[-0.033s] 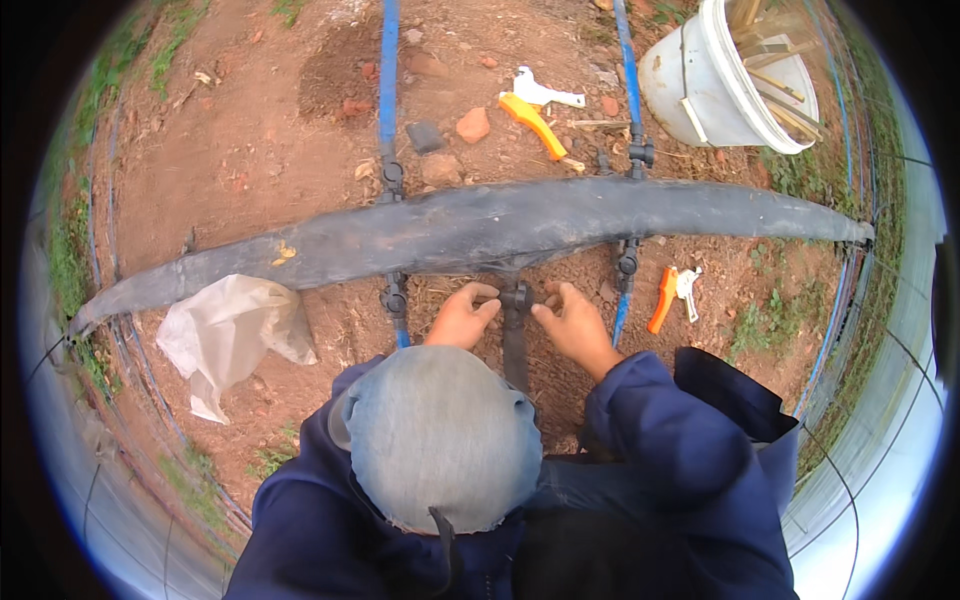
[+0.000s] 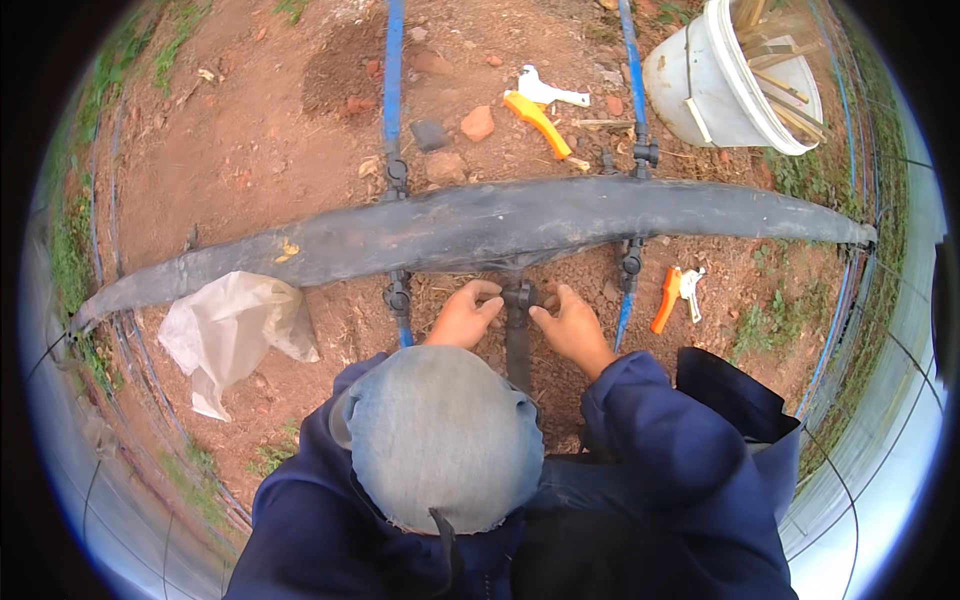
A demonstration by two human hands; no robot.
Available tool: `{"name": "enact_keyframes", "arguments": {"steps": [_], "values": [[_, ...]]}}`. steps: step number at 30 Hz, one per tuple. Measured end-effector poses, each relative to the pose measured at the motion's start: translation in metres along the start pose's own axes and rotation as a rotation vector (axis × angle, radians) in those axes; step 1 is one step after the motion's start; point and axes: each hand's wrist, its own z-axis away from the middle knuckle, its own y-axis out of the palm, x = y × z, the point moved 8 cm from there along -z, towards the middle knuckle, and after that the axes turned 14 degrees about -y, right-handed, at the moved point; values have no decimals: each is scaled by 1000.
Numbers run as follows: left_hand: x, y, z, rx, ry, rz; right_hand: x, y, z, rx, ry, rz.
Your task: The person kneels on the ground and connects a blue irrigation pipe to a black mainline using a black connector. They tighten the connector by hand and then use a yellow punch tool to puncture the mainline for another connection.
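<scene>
A black plastic valve fitting [image 2: 519,294] joins the near side of the thick black hose [image 2: 440,230] to a flat dark drip tape [image 2: 517,350] running towards me. My left hand [image 2: 466,314] is closed at the fitting's left side, thumb and forefinger bent against it. From the right, my right hand [image 2: 574,328] pinches at the same fitting, its thumb reaching the fitting's edge. The fingertips' exact contact is hard to make out. Two other black valves, a left one [image 2: 397,297] and a right one [image 2: 630,260], connect blue tapes to the hose.
An orange and white pipe cutter [image 2: 540,112] lies beyond the hose, near stones; a similar cutter [image 2: 678,298] lies right of my right hand. A white bucket [image 2: 690,85] of sticks leans at the far right. A crumpled plastic bag [image 2: 235,330] lies left, on reddish soil.
The view has shifted very slightly. Both hands stay at the valve fitting, with only a small shift of the right fingers.
</scene>
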Motion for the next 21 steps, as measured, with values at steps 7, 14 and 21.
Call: {"name": "enact_keyframes", "arguments": {"steps": [7, 14, 21], "values": [[-6, 6, -6, 124, -17, 41, -25, 33, -20, 15, -66, -94], [-4, 9, -9, 165, -83, 35, -54, 69, 19, 16, 153, -258], [-11, 14, -22, 170, -70, 11, -40, 99, 35, -23, 239, -427]]}}
